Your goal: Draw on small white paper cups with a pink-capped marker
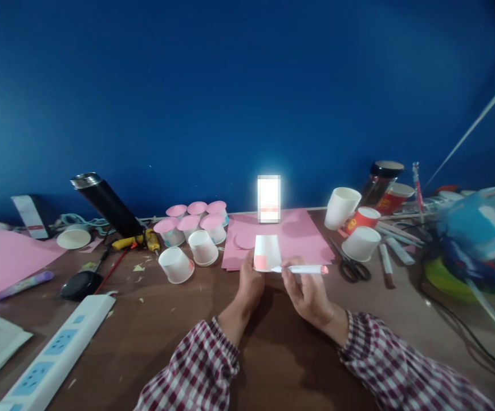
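Note:
My left hand (pixel 251 281) grips a white paper cup (pixel 268 249) upside down, with its fingers around the left side. A pink-red patch of colour covers the cup's lower left. In my right hand (pixel 308 294) is a white marker (pixel 305 269) with a pinkish end, and its tip touches or nearly touches the cup near the rim. Behind the cup lie pink paper sheets (pixel 299 237). Two more upturned paper cups, one nearer (pixel 176 265) and one farther (pixel 203 248), stand to the left, beside several cups topped with pink discs (pixel 188 222).
On the right are scissors (pixel 354 270), white cups (pixel 343 206), a red cup (pixel 364 219), brushes and pens (pixel 386 265). A lit phone (pixel 268 197) stands at the back. Leftward are a black flask (pixel 106 202), a tape measure (pixel 80 284) and a power strip (pixel 59 354).

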`<act>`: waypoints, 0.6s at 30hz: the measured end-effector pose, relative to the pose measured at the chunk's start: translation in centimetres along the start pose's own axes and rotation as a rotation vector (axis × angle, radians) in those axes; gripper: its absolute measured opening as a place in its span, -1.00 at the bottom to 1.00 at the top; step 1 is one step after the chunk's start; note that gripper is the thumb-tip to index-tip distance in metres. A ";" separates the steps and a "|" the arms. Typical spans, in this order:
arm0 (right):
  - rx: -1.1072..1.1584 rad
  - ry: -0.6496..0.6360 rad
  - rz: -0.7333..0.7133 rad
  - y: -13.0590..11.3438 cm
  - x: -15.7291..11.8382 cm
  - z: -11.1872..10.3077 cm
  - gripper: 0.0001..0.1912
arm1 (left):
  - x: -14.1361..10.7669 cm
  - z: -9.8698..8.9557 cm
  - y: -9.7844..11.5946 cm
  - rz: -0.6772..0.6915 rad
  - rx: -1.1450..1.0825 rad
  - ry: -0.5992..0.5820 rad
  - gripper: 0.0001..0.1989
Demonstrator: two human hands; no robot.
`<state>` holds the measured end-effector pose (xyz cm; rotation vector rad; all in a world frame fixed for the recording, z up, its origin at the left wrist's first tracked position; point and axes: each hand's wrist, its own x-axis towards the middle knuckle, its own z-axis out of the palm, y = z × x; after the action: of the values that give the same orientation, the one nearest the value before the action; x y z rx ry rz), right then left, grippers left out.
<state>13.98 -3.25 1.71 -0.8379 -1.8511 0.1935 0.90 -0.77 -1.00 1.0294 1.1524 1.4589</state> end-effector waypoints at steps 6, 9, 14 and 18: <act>-0.073 0.023 -0.033 0.2 -0.1 0.1 -0.88 | 0.1 -0.1 -0.2 -0.023 0.009 -0.036 -0.79; -0.102 0.034 -0.034 0.2 -0.1 0.1 -0.89 | 0.1 0.0 -0.3 -0.015 0.020 -0.032 -0.82; -0.149 0.086 -0.045 0.4 -0.2 0.1 -0.91 | 0.0 0.1 -0.1 0.013 0.022 -0.015 -0.85; -0.117 0.075 -0.047 0.7 -0.3 0.1 -0.89 | 0.1 0.1 0.0 0.009 0.005 -0.016 -0.88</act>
<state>14.24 -2.84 1.10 -0.8689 -1.8230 0.0238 0.97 -0.70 -0.97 1.0495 1.1413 1.4532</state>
